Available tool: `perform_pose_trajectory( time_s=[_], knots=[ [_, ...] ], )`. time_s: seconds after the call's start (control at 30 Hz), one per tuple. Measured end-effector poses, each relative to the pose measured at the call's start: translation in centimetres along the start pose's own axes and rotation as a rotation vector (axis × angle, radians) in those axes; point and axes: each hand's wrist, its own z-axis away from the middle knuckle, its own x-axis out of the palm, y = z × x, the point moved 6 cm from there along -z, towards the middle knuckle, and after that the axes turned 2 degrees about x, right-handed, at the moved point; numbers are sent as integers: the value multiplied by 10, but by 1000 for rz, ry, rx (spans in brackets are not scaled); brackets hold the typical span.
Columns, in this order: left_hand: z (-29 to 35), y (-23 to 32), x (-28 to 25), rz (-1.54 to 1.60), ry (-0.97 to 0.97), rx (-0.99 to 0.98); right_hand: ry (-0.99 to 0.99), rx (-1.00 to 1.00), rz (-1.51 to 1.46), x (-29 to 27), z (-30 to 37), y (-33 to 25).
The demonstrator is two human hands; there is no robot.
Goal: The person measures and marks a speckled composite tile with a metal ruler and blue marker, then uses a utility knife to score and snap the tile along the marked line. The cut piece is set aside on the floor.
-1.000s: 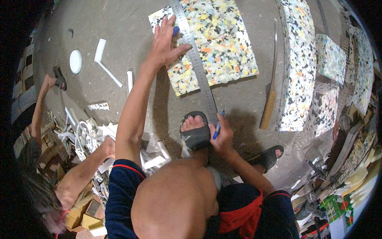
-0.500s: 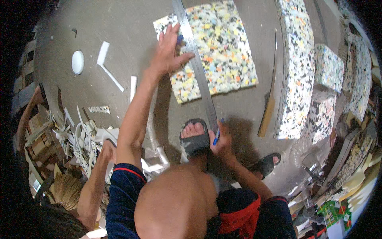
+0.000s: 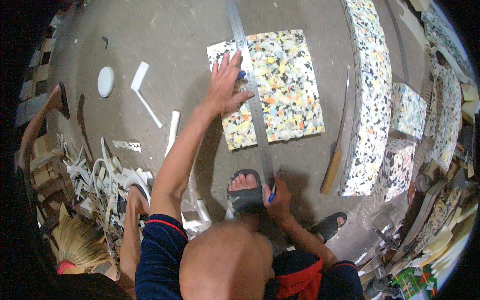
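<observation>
A speckled foam sheet (image 3: pixel 285 85) of many colours lies flat on the floor, with a long metal ruler (image 3: pixel 255 107) across it lengthwise. My left hand (image 3: pixel 225 90) presses down with fingers spread, on the sheet's left strip and against the ruler's edge. Beside its index finger shows a small blue thing (image 3: pixel 241 75), too hidden to name. My right hand (image 3: pixel 280 202) is closed around a blue pen (image 3: pixel 272 193), at the ruler's near end, just off the sheet; its thumb side touches the ruler. My sandalled foot (image 3: pixel 245 187) stands left of the ruler's end.
A wooden-handled long knife (image 3: pixel 334 167) lies right of the sheet, beside a tall speckled foam slab (image 3: pixel 369 100). Smaller foam blocks (image 3: pixel 407 110) stand beyond it. At left are a white disc (image 3: pixel 105 82), white offcuts (image 3: pixel 112 170), a broom (image 3: pixel 80 240) and another person's legs (image 3: pixel 132 220).
The sheet, ruler and floor things sit lower in the picture, as the view has shifted. Both hands keep nearly the same places on the ruler and sheet.
</observation>
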Motion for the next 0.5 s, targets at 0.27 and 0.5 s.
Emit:
perform_pose_trajectory(
  time_s=[0.27, 0.5],
  knots=[
    [2, -5, -6, -27, -11, 17, -186, -97, 111, -54, -29, -22],
    [-9, 14, -11, -189, -274, -95, 11, -234, -117, -103, -203, -116]
  ],
)
